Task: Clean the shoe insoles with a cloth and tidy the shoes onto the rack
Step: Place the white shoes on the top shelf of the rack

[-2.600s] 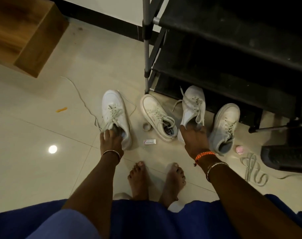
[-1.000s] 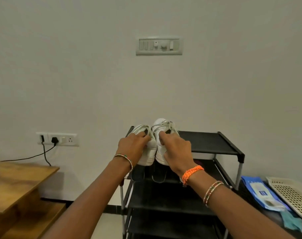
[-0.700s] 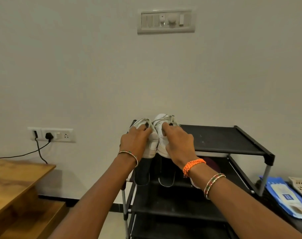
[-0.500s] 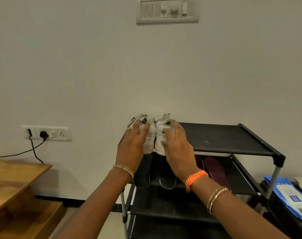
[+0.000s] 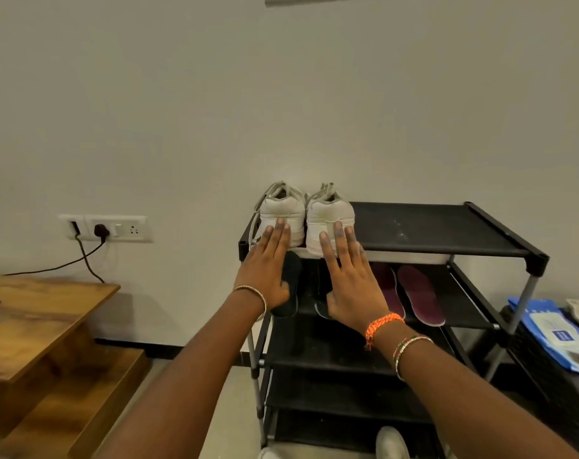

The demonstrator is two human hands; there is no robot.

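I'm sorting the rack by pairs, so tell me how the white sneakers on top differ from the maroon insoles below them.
The white sneakers stand on the rack's top shelf at its left end, heels outward; the maroon insoles lie flat one shelf lower, further right. The left hand and right hand touch the sneakers' heels with straight fingers; nothing touches the insoles. Both are side-by-side pairs.

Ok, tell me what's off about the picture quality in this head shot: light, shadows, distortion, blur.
Head view: soft, even indoor light with no glare; the wooden table casts a faint shadow on the wall, and the lower tiers of the rack go nearly black. Wide-angle bending bows the rack's edges. The left hand, right hand and white shoes are reasonably sharp.
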